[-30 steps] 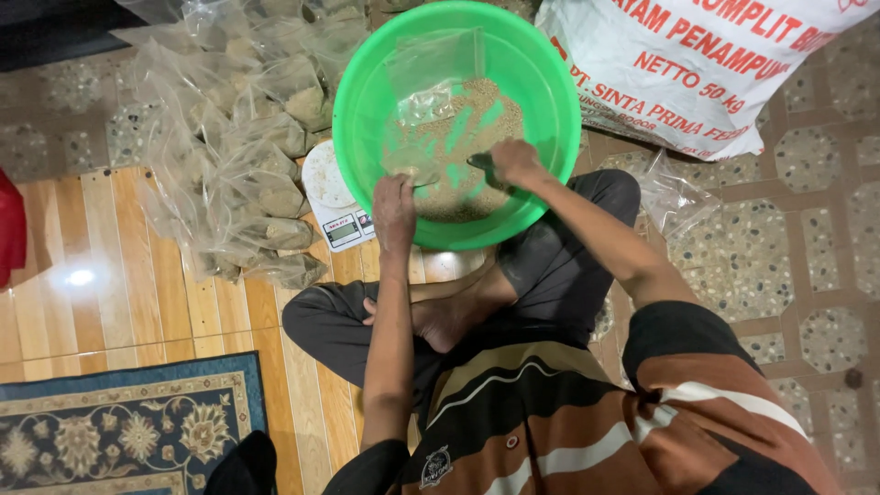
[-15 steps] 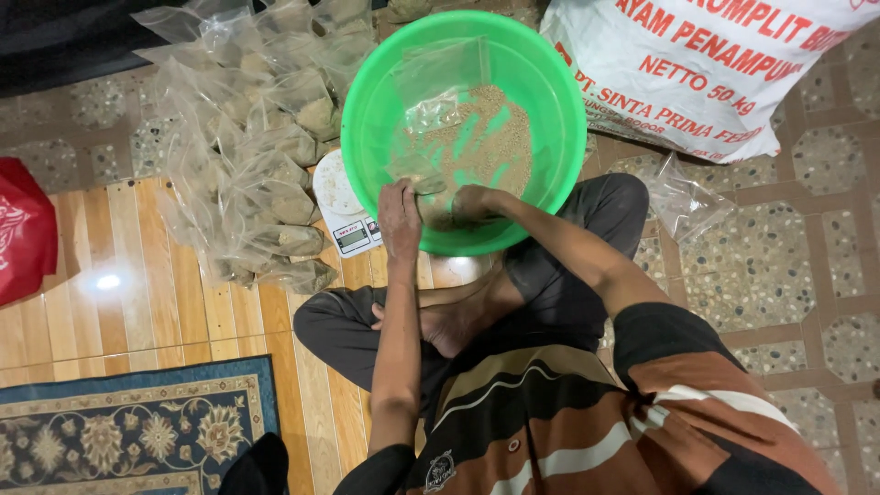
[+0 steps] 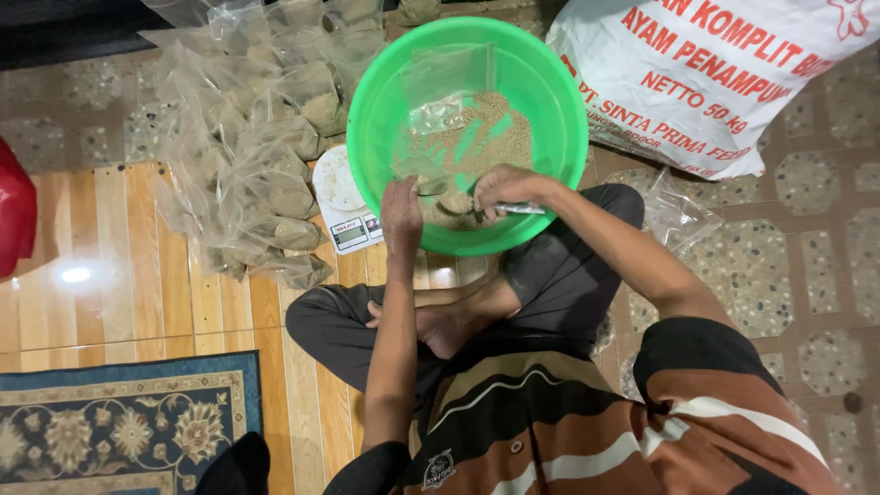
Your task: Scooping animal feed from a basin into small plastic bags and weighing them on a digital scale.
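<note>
Green plastic basin [image 3: 550, 82] sits on the floor just ahead of your crossed legs, part-filled with tan granular feed [image 3: 481, 137].

Left hand [image 3: 401, 213] at the basin's 7 o'clock rim, fingers curled on the mouth of a clear bag [image 3: 449, 87] that lies up the inside wall toward 12. Right hand [image 3: 502, 186] at 6 o'clock, closed round a metal scoop [image 3: 458, 203] heaped with feed, just beside the bag mouth.

Risks, as judged:
- Bag mouth looks slack; if it folds while you tip, feed falls back into the basin or over the near rim onto your legs.
- Scale [image 3: 346, 203] touches the basin at 8 o'clock; a nudge of the basin could shove it.
- Filled bags [image 3: 266, 174] are piled from 8 to 11 o'clock, just beside the scale; they could slump onto the plate.

Room: large white sack [image 3: 733, 82] close at 2 o'clock. Crumpled empty bags [image 3: 674, 215] at 4 o'clock. Open tile beyond them; bare wood floor [image 3: 110, 257] at 9 o'clock.
</note>
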